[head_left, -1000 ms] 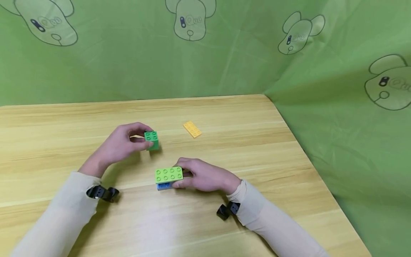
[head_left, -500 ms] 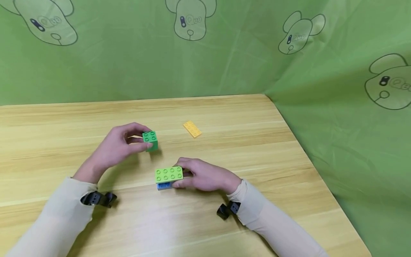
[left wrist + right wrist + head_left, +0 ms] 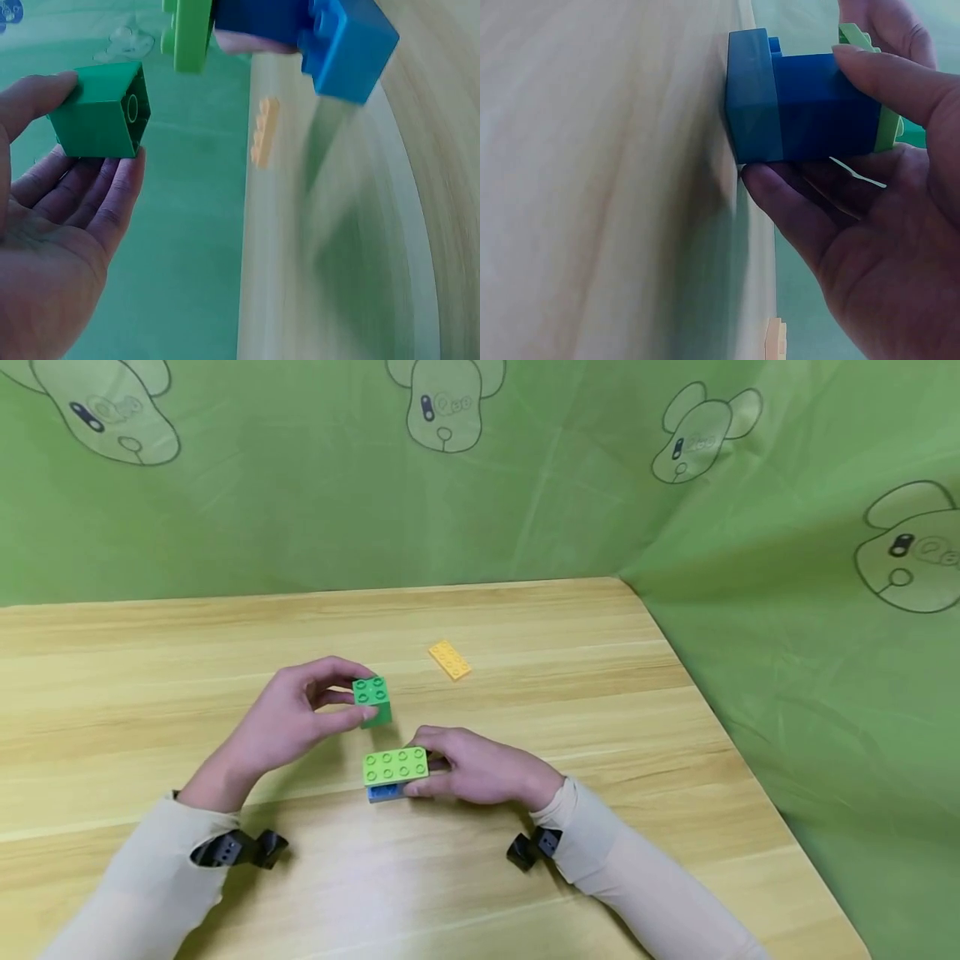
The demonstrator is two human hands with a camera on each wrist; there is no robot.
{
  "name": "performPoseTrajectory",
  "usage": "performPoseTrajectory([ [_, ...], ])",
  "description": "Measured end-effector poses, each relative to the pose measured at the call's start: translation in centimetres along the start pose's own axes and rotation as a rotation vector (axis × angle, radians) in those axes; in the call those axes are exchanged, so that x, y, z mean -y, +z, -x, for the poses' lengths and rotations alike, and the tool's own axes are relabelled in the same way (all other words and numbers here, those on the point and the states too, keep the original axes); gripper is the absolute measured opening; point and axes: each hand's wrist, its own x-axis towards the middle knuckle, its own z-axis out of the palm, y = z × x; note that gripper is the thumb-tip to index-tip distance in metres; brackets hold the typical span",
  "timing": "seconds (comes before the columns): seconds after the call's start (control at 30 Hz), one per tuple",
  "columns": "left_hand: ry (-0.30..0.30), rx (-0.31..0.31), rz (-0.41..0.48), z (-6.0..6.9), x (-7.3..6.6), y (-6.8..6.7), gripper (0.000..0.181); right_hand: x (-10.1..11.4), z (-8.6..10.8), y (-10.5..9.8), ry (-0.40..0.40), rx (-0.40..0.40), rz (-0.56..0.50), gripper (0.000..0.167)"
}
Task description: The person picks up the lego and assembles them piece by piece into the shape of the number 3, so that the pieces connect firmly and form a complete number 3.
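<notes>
My left hand (image 3: 288, 714) pinches a green two-by-two toy brick (image 3: 371, 691) between thumb and fingers, studs upward, above the table. Its hollow underside shows in the left wrist view. Just nearer and to the right, my right hand (image 3: 480, 768) grips a stack of toy bricks from its right side. On top of that stack lies a lime-green plate (image 3: 395, 767) with two rows of studs. Beneath it are a dark blue brick (image 3: 825, 109) and, lowest, a lighter blue brick (image 3: 754, 97). I cannot tell whether the stack touches the table. The two hands are apart.
An orange-yellow studded plate (image 3: 450, 660) lies flat on the wooden table (image 3: 562, 693), beyond both hands. Green cloth (image 3: 525, 510) printed with cartoon heads hangs behind the table and along its right side. A small black camera sits on each wrist.
After a slight shift left, my left hand has carried the green brick right and nearer, closer to the stack. The right hand and its stack stay in place.
</notes>
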Motion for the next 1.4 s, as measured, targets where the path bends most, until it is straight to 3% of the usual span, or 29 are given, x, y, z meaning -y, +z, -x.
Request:
performPoseTrajectory([
  [0.43, 0.06, 0.025, 0.026, 0.0, -0.4, 1.3, 0.036, -0.1, -0.1, -0.1, -0.014, -0.003, -0.014, 0.024],
  [0.8, 0.114, 0.062, -0.001, 0.2, -0.8, 1.9, 0.033, -0.1, -0.1, -0.2, -0.022, 0.004, -0.051, 0.028],
  [1.07, 0.15, 0.089, -0.006, 0.3, -0.9, 2.5, 0.033, -0.1, -0.1, -0.2, -0.029, 0.01, -0.101, 0.042],
  [1.4, 0.175, 0.118, 0.008, 1.1, -0.9, 3.3, 0.032, -0.2, -0.2, 0.1, -0.033, -0.012, -0.123, 0.04],
])
